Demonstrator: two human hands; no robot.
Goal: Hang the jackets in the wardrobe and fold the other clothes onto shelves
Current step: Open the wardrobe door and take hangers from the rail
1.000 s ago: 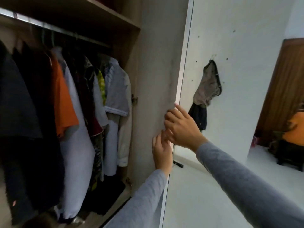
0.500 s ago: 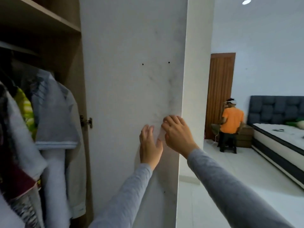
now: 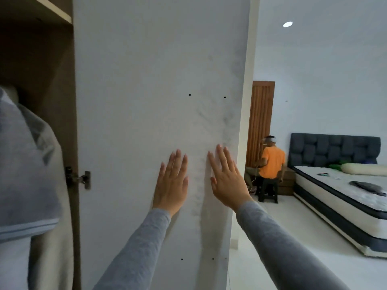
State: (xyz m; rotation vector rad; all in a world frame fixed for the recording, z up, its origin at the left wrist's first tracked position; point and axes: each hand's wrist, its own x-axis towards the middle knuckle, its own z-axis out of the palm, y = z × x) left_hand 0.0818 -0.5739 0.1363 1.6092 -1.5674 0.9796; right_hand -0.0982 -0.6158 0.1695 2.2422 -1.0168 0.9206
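Note:
The white wardrobe door [image 3: 136, 101] fills the middle of the view, seen from its inner face, with a metal hinge [image 3: 77, 179] at its left edge. My left hand [image 3: 172, 183] lies flat on the door, fingers spread and pointing up. My right hand [image 3: 227, 177] lies flat beside it, close to the door's free edge. Neither hand holds anything. At the far left a grey and cream garment [image 3: 27, 185] hangs inside the wardrobe, under a wooden shelf [image 3: 52, 9].
To the right the room opens out: a bed [image 3: 343, 191] with a dark padded headboard and a dark garment [image 3: 367, 186] on the mattress. A person in an orange shirt [image 3: 272, 165] sits on a stool by a wooden door [image 3: 260, 120]. White floor lies between.
The door has swung across the wardrobe opening, hiding most of the hanging clothes. My right hand has left the door's edge, and both hands now lie flat with fingers spread on it.

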